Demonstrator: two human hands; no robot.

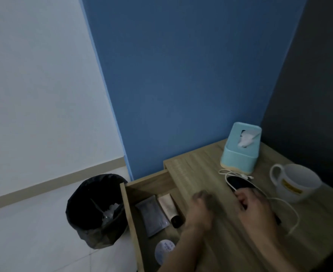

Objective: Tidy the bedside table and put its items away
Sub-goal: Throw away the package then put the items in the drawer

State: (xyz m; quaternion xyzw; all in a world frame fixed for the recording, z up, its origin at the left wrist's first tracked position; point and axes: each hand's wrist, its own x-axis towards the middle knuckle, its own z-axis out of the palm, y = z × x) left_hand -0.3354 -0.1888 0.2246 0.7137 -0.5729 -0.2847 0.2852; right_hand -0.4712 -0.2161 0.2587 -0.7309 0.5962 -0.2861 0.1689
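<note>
A person's 2 bare hands work over a wooden bedside table (199,173) in a dim room, seen from a head-worn camera looking down. The right hand (254,205) lies on the near end of a dark, flat phone-like device (240,183), its fingers curled around the edge, with a white cable (288,209) running under the hand and looping out toward the table's near right side; the cable's plug end lies just beside the device's far end. The left hand (201,207) is smeared by motion blur above the table's left edge, and whether its fingers are spread, closed or holding anything cannot be told. Behind the device, a pale blue tissue box (240,154) stands near the blue wall with a white tissue poking from its slot. A white mug (297,183) with a yellow label stands upright at the right, near the cable but apart from the device. The table's drawer (130,209) is pulled open on the left and holds a grey flat packet (153,214), a pale tube with a dark cap (169,209) just beside it, and a round white lidded container (163,252) nearer the camera. On the tiled floor beside the drawer stands a bin lined with a black bag (94,211), with clear and white scraps inside.
</note>
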